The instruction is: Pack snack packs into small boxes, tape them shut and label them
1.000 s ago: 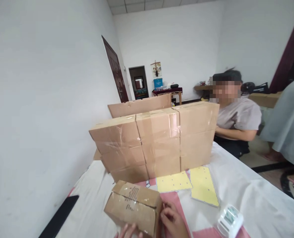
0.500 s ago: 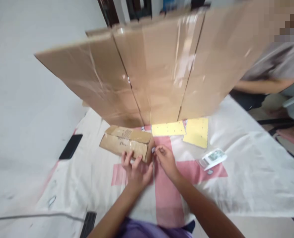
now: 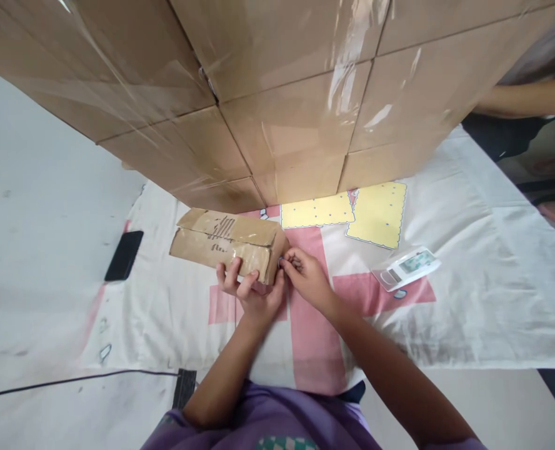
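A small taped cardboard box with dark markings on top lies on the cloth, its right end towards my right hand. My left hand grips the near side and right corner of the box, fingers on top and thumb at the end face. At that end face, my right hand is closed in a pinch against the cardboard. Whatever is between its fingertips is too small and hidden to make out.
A tall taped cardboard panel stands behind the box. To the right lies a white item with a greenish panel; a black phone lies left. Yellow dotted shapes show on the cloth. Another person's arm is at far right.
The view has tipped downwards. My left thumb has come up against the box's end, and my right fingertips have moved closer in, covering the small pale bit seen there before.
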`<state>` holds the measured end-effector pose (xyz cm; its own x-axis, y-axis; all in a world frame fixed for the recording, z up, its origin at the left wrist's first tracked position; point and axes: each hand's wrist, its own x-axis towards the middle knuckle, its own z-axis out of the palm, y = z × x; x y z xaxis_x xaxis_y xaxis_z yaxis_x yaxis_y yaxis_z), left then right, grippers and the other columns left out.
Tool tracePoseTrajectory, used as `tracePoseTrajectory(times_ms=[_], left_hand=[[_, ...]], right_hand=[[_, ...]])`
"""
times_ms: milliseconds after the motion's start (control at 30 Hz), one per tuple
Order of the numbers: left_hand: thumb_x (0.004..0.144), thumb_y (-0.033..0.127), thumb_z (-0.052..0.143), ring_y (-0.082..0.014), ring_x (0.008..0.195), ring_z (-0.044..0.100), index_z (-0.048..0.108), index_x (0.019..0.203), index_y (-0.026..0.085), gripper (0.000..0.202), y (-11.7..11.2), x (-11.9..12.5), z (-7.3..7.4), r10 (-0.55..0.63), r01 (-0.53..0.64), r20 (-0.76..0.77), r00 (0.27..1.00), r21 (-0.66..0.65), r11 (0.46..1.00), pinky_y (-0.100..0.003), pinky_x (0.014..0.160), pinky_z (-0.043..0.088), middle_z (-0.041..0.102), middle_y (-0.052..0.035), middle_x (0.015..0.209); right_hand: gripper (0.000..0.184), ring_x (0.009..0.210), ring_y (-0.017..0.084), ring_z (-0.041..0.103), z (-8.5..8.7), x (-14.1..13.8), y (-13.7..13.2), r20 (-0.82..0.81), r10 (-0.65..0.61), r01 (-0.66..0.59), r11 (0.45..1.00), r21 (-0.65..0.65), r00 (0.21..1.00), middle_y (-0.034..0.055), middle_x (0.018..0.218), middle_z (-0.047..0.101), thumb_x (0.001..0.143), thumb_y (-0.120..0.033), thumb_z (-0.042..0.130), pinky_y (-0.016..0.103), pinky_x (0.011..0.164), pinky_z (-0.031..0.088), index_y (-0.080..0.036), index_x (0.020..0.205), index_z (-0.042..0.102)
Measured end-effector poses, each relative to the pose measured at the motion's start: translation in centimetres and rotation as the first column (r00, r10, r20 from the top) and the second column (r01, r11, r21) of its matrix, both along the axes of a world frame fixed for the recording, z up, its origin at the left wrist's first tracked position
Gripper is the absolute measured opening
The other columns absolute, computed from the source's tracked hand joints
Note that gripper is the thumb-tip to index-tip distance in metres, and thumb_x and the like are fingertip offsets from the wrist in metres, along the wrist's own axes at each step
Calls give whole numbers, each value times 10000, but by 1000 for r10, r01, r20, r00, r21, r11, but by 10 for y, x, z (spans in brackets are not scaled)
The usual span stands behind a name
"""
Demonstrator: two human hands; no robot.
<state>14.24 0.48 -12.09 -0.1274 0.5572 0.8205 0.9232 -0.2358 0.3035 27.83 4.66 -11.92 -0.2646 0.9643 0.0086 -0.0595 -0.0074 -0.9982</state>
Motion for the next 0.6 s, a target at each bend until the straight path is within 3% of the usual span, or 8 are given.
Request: tracePoseTrajectory(times_ms=[100, 200, 400, 467, 533, 600], left_hand=[[755, 267, 841, -315, 1465, 282, 352, 1151, 285, 629, 1, 1, 1, -38, 38, 30, 999, 0, 999, -681, 1209, 162, 391, -119, 1403], [754, 250, 841, -308, 1464, 264, 344, 1132, 283, 625, 2, 2, 2, -29, 29, 44, 999, 5, 1000, -670, 1204, 180, 387, -118, 1381], [707, 214, 849, -288, 1371, 377, 354, 1094, 264, 630, 5, 3, 7, -2, 1, 18, 1000, 60, 998, -659, 1181, 295, 418, -97, 1260], [685, 199, 862, -302, 1363, 392, 370, 1099, 256, 646, 4, 1, 7, -14, 13, 12, 1000, 73, 997, -642, 1169, 330, 439, -105, 1249], [653, 199, 885, -321, 1367, 405, 383, 1101, 258, 676, 3, -3, 4, -38, 36, 22, 999, 78, 996, -629, 1163, 360, 464, -106, 1238], [617, 212, 905, -333, 1360, 437, 389, 1095, 268, 705, 4, -8, -1, -75, 70, 61, 995, 86, 994, -633, 1171, 371, 479, -97, 1237]], right_hand=[[181, 688, 135, 592, -2, -3, -2, 6, -17, 17, 1000, 11, 1000, -31, 767, 595, 956, -377, 542, 249, 639, 471, -227, 856, 525], [155, 708, 144, 585, -1, -3, -3, 72, -31, 27, 998, 60, 997, -24, 787, 586, 972, -344, 515, 264, 666, 467, -226, 873, 529], [108, 1000, 214, 573, 3, 1, 0, 266, -117, 36, 956, 291, 957, 49, 946, 599, 963, -232, 513, 362, 913, 485, -222, 866, 559], [72, 1161, 245, 546, 0, 2, 2, 266, -149, 57, 944, 324, 952, 96, 1116, 613, 941, -222, 553, 422, 1034, 459, -205, 997, 596], [405, 1373, 269, 450, -3, 4, 5, 241, -134, 51, 945, 322, 961, 162, 1411, 521, 917, -230, 603, 470, 1167, 378, -172, 1311, 531], [722, 1503, 267, 339, -5, 7, 8, 233, -39, -27, 961, 274, 972, 180, 1594, 377, 908, -243, 637, 475, 1245, 295, -168, 1551, 317]])
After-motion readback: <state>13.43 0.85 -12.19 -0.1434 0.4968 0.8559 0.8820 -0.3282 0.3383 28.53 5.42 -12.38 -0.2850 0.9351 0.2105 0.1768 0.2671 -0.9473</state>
